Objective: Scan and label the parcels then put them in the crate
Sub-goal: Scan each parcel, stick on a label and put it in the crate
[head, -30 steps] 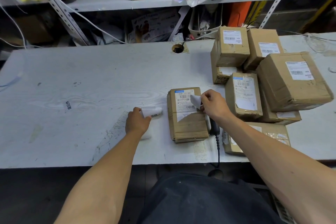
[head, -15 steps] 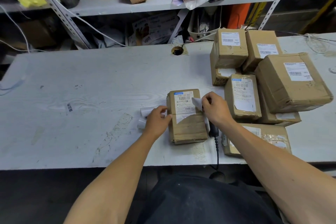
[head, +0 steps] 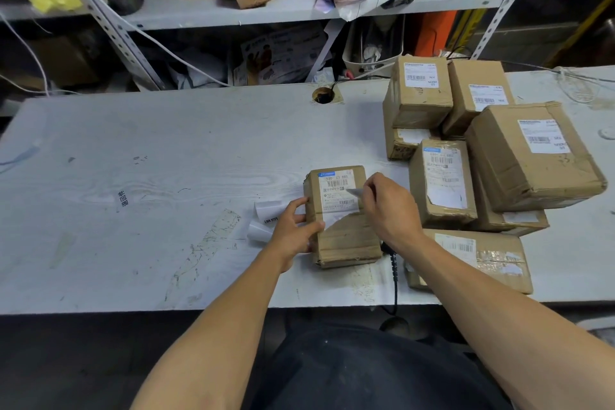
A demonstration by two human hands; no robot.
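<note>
Near front edge of table, parcel lies flat. Left hand grips its left side. Right hand pinches small label over parcel top. Stack of boxes close on right; wide bare tabletop on left.

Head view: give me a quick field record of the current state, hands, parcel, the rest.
left hand: grips the left edge of the parcel
right hand: pinches a small sticker over the parcel's shipping label
parcel: flat on the table, label up
label roll: left of the parcel
parcel stack: right side of the table
crate: not in view
</note>
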